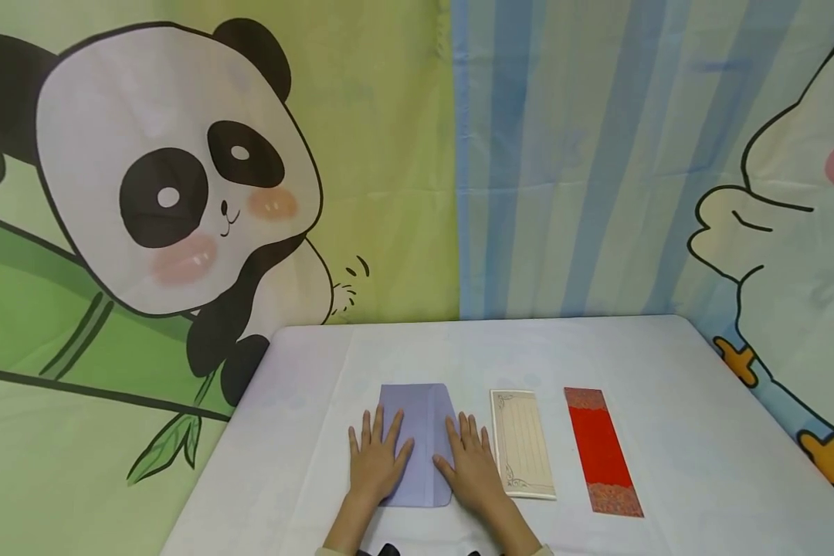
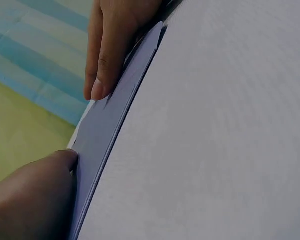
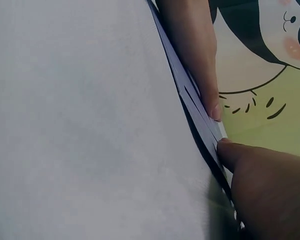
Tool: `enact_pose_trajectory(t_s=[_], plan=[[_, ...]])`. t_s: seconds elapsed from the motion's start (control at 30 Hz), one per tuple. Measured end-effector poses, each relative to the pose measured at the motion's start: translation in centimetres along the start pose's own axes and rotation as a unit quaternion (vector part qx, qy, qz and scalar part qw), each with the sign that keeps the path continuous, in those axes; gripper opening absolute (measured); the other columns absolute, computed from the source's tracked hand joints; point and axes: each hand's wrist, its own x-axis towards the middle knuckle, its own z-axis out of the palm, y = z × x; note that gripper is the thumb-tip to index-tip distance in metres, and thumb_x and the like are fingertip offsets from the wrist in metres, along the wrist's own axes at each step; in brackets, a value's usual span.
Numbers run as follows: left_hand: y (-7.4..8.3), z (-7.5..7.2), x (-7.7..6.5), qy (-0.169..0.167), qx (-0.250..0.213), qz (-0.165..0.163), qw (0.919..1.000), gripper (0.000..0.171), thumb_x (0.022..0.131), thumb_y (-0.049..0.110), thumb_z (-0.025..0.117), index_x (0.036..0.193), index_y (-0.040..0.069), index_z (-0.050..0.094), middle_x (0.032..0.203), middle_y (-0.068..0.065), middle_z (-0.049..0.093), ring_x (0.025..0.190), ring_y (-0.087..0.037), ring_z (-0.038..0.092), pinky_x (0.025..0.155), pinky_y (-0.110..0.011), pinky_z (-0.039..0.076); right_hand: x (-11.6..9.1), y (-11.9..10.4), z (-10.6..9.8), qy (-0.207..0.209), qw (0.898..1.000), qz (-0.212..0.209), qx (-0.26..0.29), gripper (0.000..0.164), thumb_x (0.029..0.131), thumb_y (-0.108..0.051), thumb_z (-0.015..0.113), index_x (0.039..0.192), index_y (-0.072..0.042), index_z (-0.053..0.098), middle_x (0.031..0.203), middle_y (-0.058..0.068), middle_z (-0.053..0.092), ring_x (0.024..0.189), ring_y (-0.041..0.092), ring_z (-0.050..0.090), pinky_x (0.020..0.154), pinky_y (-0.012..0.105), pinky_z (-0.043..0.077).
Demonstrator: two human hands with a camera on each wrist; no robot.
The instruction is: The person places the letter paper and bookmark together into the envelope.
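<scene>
A pale purple envelope lies flat on the white table, its flap side toward the right. My left hand rests on its left part with fingers spread and straight. On the right edge, over the flap, my right hand lies with straight fingers, its thumb pointing inward. Seen from the left wrist, the envelope is a thin slab close on the tabletop, with both hands over it. The right wrist view shows the envelope's edge standing slightly off the table near the right thumb.
Right of the envelope lies a cream lined card with corner ornaments. Farther right is a red strip with patterned ends. The white table meets a panda-printed cloth and a blue striped cloth behind it.
</scene>
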Motion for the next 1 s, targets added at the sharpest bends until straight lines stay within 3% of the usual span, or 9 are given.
enact_pose_trajectory(t_s=[0.2,0.47,0.63,0.8,1.0], plan=[[0.01,0.10,0.00,-0.003,0.013,0.005,0.9999,0.055,0.086,0.052,0.044,0.133,0.024,0.044,0.143,-0.014,0.031,0.130,-0.039,0.025,0.099,-0.061,0.016,-0.10,-0.04,0.16,0.005,1.000,0.004,-0.013,0.065,0.087,-0.043,0.049,0.137,-0.005,0.034,0.142,0.024,0.027,0.132,0.038,0.021,0.104,0.054,0.014],[0.01,0.28,0.09,0.009,0.013,0.011,0.9998,0.055,0.085,0.051,0.046,0.132,0.023,0.046,0.141,-0.015,0.034,0.129,-0.039,0.028,0.098,-0.061,0.019,-0.04,0.12,0.14,0.019,1.000,-0.007,0.017,0.063,0.086,-0.040,0.052,0.135,-0.004,0.038,0.140,0.024,0.029,0.131,0.038,0.023,0.104,0.055,0.015],[0.01,0.23,0.20,0.017,0.009,0.010,0.9998,0.055,0.085,0.051,0.045,0.133,0.024,0.045,0.142,-0.014,0.033,0.130,-0.038,0.027,0.099,-0.060,0.018,0.35,0.16,0.01,0.029,0.995,-0.017,0.090,0.058,0.085,-0.031,0.056,0.134,-0.004,0.039,0.139,0.024,0.032,0.128,0.037,0.029,0.104,0.052,0.017],[-0.12,0.36,-0.01,0.021,0.004,0.007,0.9997,0.054,0.085,0.052,0.044,0.133,0.024,0.045,0.142,-0.013,0.033,0.129,-0.038,0.027,0.099,-0.060,0.017,0.51,0.10,-0.08,0.030,0.981,0.006,0.191,0.052,0.087,-0.024,0.055,0.134,-0.008,0.040,0.136,0.022,0.038,0.125,0.039,0.034,0.103,0.051,0.021],[-0.31,0.46,-0.13,-0.001,0.005,-0.003,1.0000,0.055,0.087,0.054,0.038,0.135,0.027,0.041,0.144,-0.012,0.029,0.132,-0.036,0.023,0.101,-0.059,0.013,0.48,0.09,0.12,0.022,0.978,0.027,0.206,0.047,0.088,-0.027,0.053,0.132,-0.012,0.045,0.130,0.015,0.048,0.122,0.048,0.032,0.097,0.056,0.027]])
